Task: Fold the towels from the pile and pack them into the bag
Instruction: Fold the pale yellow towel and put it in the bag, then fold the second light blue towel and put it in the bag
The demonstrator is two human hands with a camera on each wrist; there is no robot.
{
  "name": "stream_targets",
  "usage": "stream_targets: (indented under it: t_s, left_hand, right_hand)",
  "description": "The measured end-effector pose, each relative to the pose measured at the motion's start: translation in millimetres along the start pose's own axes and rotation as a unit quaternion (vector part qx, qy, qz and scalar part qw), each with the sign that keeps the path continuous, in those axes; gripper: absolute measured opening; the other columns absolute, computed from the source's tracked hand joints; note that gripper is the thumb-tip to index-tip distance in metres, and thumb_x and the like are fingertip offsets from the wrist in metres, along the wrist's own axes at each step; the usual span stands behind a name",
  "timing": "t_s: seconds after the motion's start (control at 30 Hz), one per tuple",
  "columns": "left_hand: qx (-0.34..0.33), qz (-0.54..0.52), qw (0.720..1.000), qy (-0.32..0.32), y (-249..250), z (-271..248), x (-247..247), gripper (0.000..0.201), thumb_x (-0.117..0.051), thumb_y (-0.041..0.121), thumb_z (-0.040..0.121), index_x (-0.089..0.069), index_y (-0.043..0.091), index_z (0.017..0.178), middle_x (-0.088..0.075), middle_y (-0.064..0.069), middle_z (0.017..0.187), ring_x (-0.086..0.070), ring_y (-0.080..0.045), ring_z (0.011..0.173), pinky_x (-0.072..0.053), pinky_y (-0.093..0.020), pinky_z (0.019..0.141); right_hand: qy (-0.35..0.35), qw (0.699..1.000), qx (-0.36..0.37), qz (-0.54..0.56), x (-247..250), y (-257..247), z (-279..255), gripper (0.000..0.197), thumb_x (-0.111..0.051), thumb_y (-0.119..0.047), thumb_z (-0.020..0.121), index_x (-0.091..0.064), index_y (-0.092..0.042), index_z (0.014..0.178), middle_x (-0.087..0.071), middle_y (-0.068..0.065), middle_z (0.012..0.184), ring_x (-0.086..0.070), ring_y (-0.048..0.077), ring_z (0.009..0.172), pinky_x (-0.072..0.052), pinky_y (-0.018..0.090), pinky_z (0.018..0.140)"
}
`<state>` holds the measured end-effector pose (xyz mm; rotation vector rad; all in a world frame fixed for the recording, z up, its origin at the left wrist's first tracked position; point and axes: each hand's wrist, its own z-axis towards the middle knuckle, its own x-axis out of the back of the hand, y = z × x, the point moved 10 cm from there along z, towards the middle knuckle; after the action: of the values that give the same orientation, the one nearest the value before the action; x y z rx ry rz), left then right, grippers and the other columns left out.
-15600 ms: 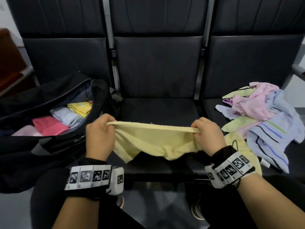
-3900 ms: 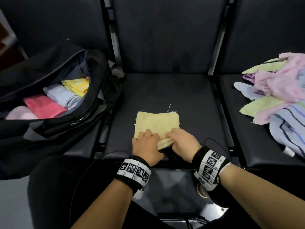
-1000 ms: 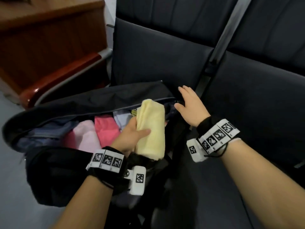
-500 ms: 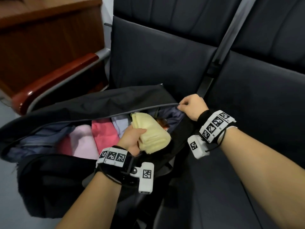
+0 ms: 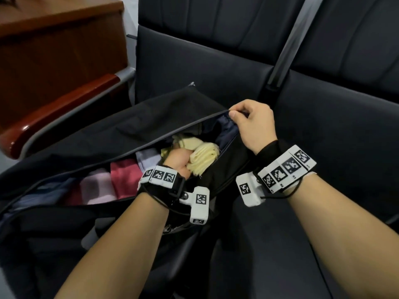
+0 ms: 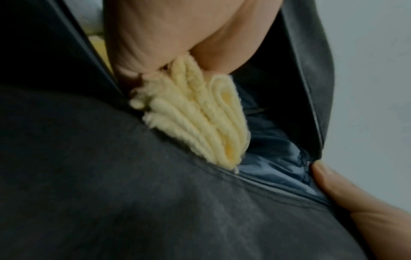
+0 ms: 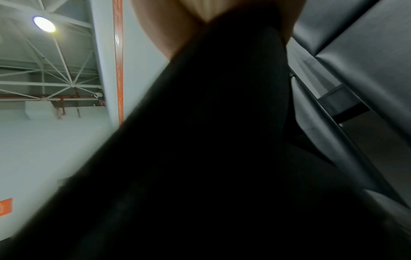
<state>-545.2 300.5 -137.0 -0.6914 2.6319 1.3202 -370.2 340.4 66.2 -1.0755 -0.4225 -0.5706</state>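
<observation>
A black bag (image 5: 71, 145) lies open on the left seat. My left hand (image 5: 178, 161) reaches into its right end and grips a folded pale yellow towel (image 5: 203, 158), whose stacked folds (image 6: 198, 119) stick out below the palm in the left wrist view. My right hand (image 5: 251, 124) pinches the bag's upper zipper edge (image 5: 207, 119) and holds it up. Inside lie folded red (image 5: 124, 175), pink (image 5: 97, 188) and grey-lilac (image 5: 148, 157) towels. The right wrist view is mostly filled by the black bag fabric (image 7: 200, 158).
Black padded seats (image 5: 323, 130) run to the right and behind the bag. A wooden cabinet (image 5: 58, 48) and a red-brown armrest (image 5: 60, 113) stand left of the bag. The loose towel pile is out of view.
My left hand has pushed the yellow towel deeper into the bag's right end. My right hand, open a second ago, now pinches the zipper edge and lifts it.
</observation>
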Motion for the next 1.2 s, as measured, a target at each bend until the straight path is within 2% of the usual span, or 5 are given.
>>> stream_targets:
  t_s: [0.5,0.7,0.83,1.03,1.2]
  left_hand:
    - [-0.058,0.245,0.967,0.029,-5,50,-21,0.043,-0.05,0.005,0.101,-0.047,-0.004,0.143,-0.051,-0.022,0.146,-0.053,-0.036,0.132,-0.045,-0.029,0.082]
    - [-0.046,0.282,0.958,0.007,-22,40,-33,0.041,-0.057,0.008,0.096,-0.055,-0.007,0.134,-0.057,-0.026,0.138,-0.057,-0.04,0.126,-0.05,-0.039,0.093]
    - [-0.061,0.251,0.965,0.04,-12,2,-34,0.033,-0.064,0.01,0.088,-0.065,-0.004,0.119,-0.069,-0.019,0.107,-0.067,-0.03,0.095,-0.053,-0.036,0.083]
    - [-0.325,0.303,0.889,0.108,25,-128,-84,0.033,-0.061,0.013,0.079,-0.067,0.022,0.109,-0.068,-0.011,0.107,-0.063,-0.028,0.102,-0.049,-0.043,0.099]
    - [-0.331,0.396,0.854,-0.065,-64,-201,-211,0.025,-0.06,0.011,0.08,-0.069,0.03,0.093,-0.068,-0.003,0.097,-0.066,-0.025,0.094,-0.054,-0.042,0.09]
  right_hand:
    - [-0.025,1.0,0.004,0.01,-6,24,-27,0.015,-0.067,-0.012,0.089,-0.067,-0.027,0.084,-0.068,-0.012,0.083,-0.06,-0.001,0.08,-0.04,0.004,0.073]
    - [-0.051,0.998,-0.04,-0.004,2,38,-46,0.007,-0.07,-0.015,0.088,-0.071,-0.021,0.091,-0.058,-0.013,0.068,-0.053,-0.005,0.066,-0.037,0.005,0.065]
    - [-0.102,0.993,-0.061,0.012,17,28,-63,0.018,-0.067,-0.026,0.091,-0.07,-0.023,0.109,-0.065,-0.012,0.081,-0.058,-0.005,0.078,-0.041,0.008,0.072]
    - [-0.085,0.992,-0.087,0.017,118,43,-132,0.03,-0.067,-0.022,0.091,-0.066,-0.022,0.121,-0.068,-0.008,0.103,-0.064,0.007,0.096,-0.049,0.02,0.088]
    - [-0.041,0.982,-0.183,-0.019,244,122,-248,0.035,-0.067,-0.02,0.09,-0.061,-0.025,0.124,-0.065,-0.007,0.102,-0.063,0.008,0.09,-0.047,0.021,0.081]
